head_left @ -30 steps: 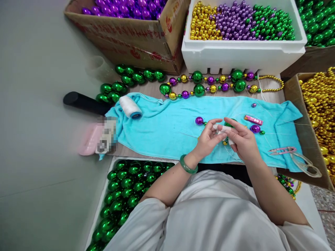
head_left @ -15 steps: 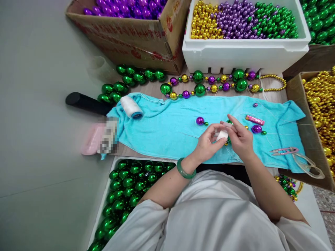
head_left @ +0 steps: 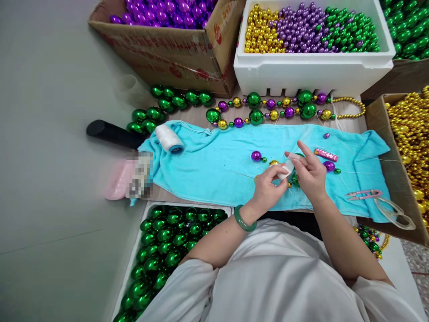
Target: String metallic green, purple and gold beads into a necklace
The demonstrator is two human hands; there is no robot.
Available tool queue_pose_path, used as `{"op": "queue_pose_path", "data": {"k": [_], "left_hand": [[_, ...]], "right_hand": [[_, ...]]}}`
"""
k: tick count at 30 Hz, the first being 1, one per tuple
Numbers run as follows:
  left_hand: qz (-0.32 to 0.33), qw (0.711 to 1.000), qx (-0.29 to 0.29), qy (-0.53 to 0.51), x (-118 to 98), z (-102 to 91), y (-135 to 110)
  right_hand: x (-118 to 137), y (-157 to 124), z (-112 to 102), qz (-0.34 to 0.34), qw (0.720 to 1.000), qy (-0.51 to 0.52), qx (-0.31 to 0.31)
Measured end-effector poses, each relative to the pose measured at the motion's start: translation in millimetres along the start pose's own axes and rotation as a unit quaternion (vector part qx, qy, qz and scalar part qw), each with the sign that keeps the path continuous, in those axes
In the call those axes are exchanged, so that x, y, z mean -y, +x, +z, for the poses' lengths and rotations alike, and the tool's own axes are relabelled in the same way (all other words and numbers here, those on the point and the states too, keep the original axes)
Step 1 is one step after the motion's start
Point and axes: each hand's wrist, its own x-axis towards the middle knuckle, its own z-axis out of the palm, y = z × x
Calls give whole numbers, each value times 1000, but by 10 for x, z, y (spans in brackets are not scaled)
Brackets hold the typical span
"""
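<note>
Both my hands meet over a turquoise towel (head_left: 214, 165). My left hand (head_left: 268, 187), with a green bangle (head_left: 244, 220) on the wrist, pinches a small strip of white tape (head_left: 287, 170). My right hand (head_left: 311, 175) touches the strip's other end. Its forefinger points up and away, its other fingers are curled, and white tape is wound round its thumb. A partly strung strand lies under and beside the hands, with a purple bead (head_left: 256, 155), a gold bead (head_left: 274, 162) and another purple bead (head_left: 329, 166) on thin thread.
On the towel lie a pink lighter (head_left: 325, 154), thread snips (head_left: 363, 194) and a white thread spool (head_left: 169, 138). Finished bead strands (head_left: 268, 109) lie behind. A foam box (head_left: 311, 67) and cardboard boxes of beads ring the work area; a tray of green beads (head_left: 167, 237) sits near left.
The hands have shifted slightly. My right forefinger has lifted and straightened, and my left hand has drawn the white tape down and to the left of the right thumb.
</note>
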Motion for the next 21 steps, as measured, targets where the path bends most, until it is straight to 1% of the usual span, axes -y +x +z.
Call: {"op": "queue_pose_path", "data": {"k": [2, 4, 6, 7, 8, 10, 14, 16, 17, 19, 21], "left_hand": [[68, 995, -36, 71, -8, 15, -30], [116, 983, -74, 124, -23, 26, -33], [129, 973, -99, 165, -45, 30, -13], [126, 970, -101, 181, -60, 29, 2], [118, 970, -94, 190, -78, 24, 18], [96, 976, -60, 184, -128, 2, 43], [56, 991, 31, 114, -250, -81, 37], [37, 995, 55, 76, -282, -115, 20], [20, 997, 54, 52, -282, -123, 17], [-31, 999, 35, -20, -255, -120, 30], [-95, 989, 20, -107, -215, -103, 62]], "right_hand": [[38, 25, 5, 6, 1000, 4, -3], [81, 43, 24, 23, 1000, 6, -5], [113, 55, 49, 39, 999, 18, -10], [121, 60, 61, 44, 999, 26, -13], [123, 66, 69, 48, 998, 33, -17], [110, 81, 70, 55, 997, 44, -22], [65, 134, 11, 63, 996, 52, -44], [62, 155, -22, 61, 996, 51, -46], [66, 160, -32, 58, 996, 50, -40], [85, 157, -38, 50, 997, 50, -20], [102, 145, -34, 42, 998, 54, -10]]}}
